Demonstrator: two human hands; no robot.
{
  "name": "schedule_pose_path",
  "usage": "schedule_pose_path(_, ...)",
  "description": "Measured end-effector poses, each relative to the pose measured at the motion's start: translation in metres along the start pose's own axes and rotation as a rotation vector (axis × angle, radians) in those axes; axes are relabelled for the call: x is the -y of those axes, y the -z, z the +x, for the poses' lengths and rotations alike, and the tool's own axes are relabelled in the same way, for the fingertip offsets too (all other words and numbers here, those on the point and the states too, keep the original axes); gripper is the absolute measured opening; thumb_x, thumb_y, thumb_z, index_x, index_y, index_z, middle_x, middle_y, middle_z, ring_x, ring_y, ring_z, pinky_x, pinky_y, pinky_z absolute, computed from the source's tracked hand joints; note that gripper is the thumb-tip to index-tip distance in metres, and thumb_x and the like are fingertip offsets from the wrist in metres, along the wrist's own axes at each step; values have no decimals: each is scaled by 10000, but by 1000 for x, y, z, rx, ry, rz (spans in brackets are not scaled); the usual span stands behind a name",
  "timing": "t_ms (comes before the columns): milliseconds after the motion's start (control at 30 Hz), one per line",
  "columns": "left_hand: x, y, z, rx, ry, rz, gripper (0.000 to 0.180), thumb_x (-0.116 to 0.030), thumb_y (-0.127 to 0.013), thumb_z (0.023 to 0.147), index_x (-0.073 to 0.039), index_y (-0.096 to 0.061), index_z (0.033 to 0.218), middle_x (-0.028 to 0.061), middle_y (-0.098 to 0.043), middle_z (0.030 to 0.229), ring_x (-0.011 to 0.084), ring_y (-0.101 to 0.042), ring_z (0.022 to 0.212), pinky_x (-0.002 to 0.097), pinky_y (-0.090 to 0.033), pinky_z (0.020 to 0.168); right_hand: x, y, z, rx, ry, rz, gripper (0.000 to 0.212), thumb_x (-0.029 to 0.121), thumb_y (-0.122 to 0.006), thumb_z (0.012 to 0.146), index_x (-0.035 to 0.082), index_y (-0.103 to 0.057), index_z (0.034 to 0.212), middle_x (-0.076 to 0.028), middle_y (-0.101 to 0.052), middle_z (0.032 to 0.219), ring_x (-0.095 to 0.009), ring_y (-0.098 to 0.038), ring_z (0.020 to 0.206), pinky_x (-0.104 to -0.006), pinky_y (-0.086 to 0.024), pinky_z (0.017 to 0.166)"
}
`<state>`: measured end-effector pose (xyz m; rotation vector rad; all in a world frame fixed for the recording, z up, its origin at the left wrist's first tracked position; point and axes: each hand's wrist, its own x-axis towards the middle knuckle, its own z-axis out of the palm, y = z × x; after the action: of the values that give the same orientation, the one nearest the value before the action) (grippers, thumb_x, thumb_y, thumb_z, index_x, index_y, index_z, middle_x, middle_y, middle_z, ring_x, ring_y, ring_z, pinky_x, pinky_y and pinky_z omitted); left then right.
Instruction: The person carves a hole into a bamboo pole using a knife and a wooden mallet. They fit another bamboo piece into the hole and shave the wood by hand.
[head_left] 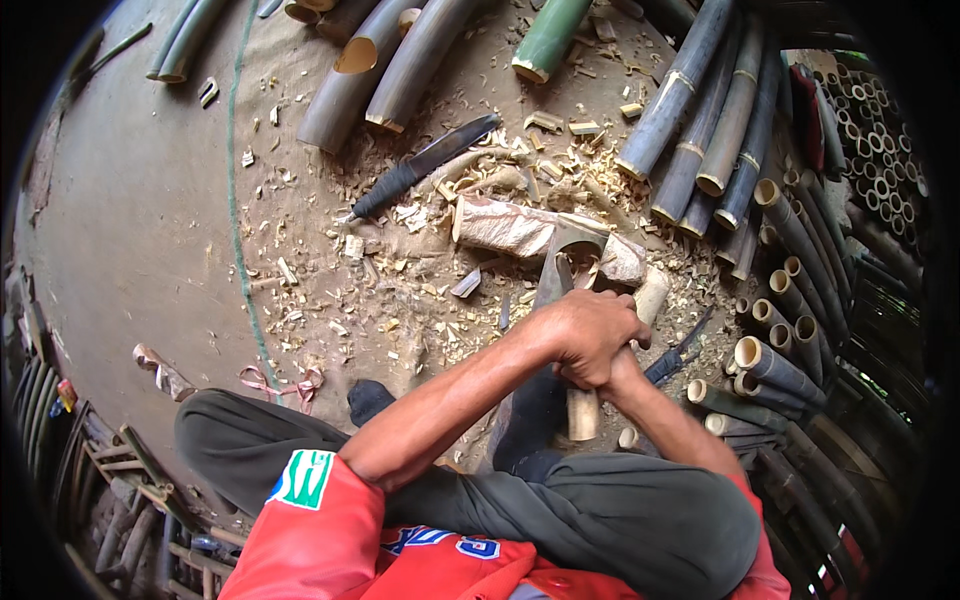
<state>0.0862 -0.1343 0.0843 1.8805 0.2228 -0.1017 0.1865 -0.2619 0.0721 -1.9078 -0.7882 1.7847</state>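
My left hand (595, 330) and my right hand (622, 368) are closed close together, the left above and partly over the right. What their fingers grip is hidden. A pale round stick end (582, 415) sticks out below them. Another pale cylinder (651, 296) shows just beyond; I cannot tell whether the two are one piece. Past my knuckles, a grey bamboo length with a hollowed, cut end (580, 238) rests against a log wrapped in shiny brownish covering (505, 226). Its lower part runs under my left forearm.
A large knife with a dark wrapped handle (425, 165) lies among pale shavings (410, 300). Another dark-wrapped handle (668, 365) lies right of my hands. Thick bamboo poles (350, 90) stand at the far side, a green one (550, 40) beside them. Many cut bamboo tubes (770, 355) crowd the right.
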Motion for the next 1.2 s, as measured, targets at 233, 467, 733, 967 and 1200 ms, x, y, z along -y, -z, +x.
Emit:
schedule_pose_path(233,-46,-23,-116,-258,569,-292,924,-219,-778,767,-17,-320,1544,326,-539,1357,496,-565,1262,532,-497,1045,2,-15,-27,103,-29,1201,400,368,-417,1129,71,-506,1382,-96,-623,1269,-230,-604,1221,-420,-525,1049)
schedule_pose_path(467,-56,2,-116,-185,718,586,307,-120,-724,811,-13,-514,1007,145,-640,820,328,-703,691,439,-567,610,-9,-20,10,374,-155,1285,382,351,-437,1120,29,-574,1274,-145,-671,1203,-251,-689,1084,-442,-607,904)
schedule_pose_path(733,-62,77,-80,180,688,425,270,-112,-681,792,44,-548,968,241,-677,772,419,-708,755,513,-562,715,8,-9,18,393,-153,1349,383,316,-491,1094,-13,-597,1261,-183,-702,1183,-280,-741,975,-439,-636,857)
schedule_pose_path(967,-59,-1,-84,-38,861,-47,428,-196,-749,816,87,-505,1023,295,-656,763,523,-666,790,561,-542,736,-5,29,22,325,-281,936,366,313,-546,1039,-31,-648,1108,-169,-715,890,-258,-726,693,-383,-630,594)
schedule_pose_path(1200,-78,-98,-34,-443,982,-432,530,-206,-766,867,120,-488,1179,283,-687,814,431,-721,768,509,-567,729,-4,68,34,216,-261,364,400,342,-559,975,-7,-702,840,-129,-682,757,-181,-607,496,-294,-482,414)
